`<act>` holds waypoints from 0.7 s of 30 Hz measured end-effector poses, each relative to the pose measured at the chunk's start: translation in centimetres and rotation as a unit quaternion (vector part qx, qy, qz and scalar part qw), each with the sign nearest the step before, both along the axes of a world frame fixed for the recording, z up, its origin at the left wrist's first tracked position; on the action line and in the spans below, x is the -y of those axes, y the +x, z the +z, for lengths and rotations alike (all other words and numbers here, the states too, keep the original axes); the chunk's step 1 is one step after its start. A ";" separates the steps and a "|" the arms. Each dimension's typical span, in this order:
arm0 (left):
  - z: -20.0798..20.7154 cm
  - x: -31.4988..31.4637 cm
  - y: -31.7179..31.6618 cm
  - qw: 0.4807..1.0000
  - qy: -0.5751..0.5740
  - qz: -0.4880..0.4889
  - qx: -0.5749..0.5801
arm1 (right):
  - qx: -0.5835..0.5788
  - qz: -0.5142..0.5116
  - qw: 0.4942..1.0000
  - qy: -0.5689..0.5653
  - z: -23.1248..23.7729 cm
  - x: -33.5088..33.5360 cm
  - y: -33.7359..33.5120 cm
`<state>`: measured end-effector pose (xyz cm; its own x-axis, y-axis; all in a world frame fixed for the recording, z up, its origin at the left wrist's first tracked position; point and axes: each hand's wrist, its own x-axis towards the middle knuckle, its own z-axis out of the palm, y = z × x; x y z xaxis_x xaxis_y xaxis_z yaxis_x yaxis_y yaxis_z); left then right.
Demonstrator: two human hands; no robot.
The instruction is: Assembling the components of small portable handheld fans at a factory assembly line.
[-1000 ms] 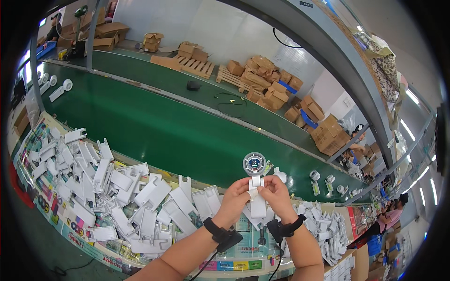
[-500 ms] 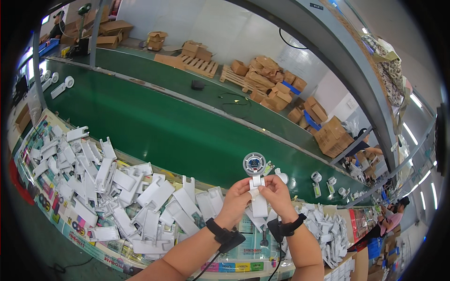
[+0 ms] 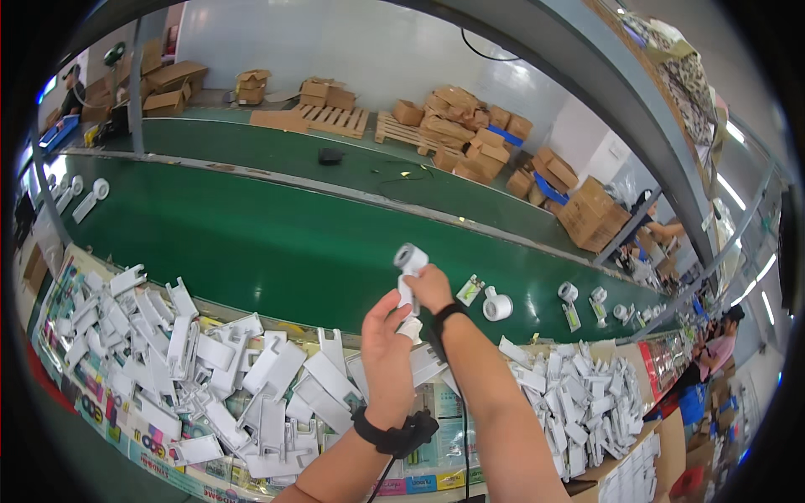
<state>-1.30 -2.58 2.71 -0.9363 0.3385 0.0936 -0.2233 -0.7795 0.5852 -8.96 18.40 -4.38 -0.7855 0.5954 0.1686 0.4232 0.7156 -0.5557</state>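
Observation:
My right hand (image 3: 430,289) is closed on a white plastic device with a round ring-like head (image 3: 409,258), held tilted over the near edge of the green conveyor belt. Its lower part is partly hidden by my fingers. Just below it, my left hand (image 3: 387,348) is raised, palm turned inward and fingers apart, close to the device's lower end; a white wrap covers the thumb. To my left, a heap of white plastic housings (image 3: 277,360) covers the worktop. A heap of smaller white parts (image 3: 579,402) lies to the right of my right forearm.
On the green belt (image 3: 251,251), a white round-headed unit (image 3: 497,305) and a small green-and-white part (image 3: 470,290) lie right of my hands, with several more units beyond. A grey metal frame (image 3: 662,142) arches overhead. Cardboard boxes (image 3: 591,214) stand across the belt; co-workers are at the right.
The device has moved left and up and turned, so its round face no longer points at me. My left hand has opened off it and dropped lower; my right hand carries it.

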 end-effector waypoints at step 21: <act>-2.1 -1.7 1.0 0.981 -0.008 -0.173 0.090 | -0.004 0.107 0.957 0.269 11.9 -3.3 16.1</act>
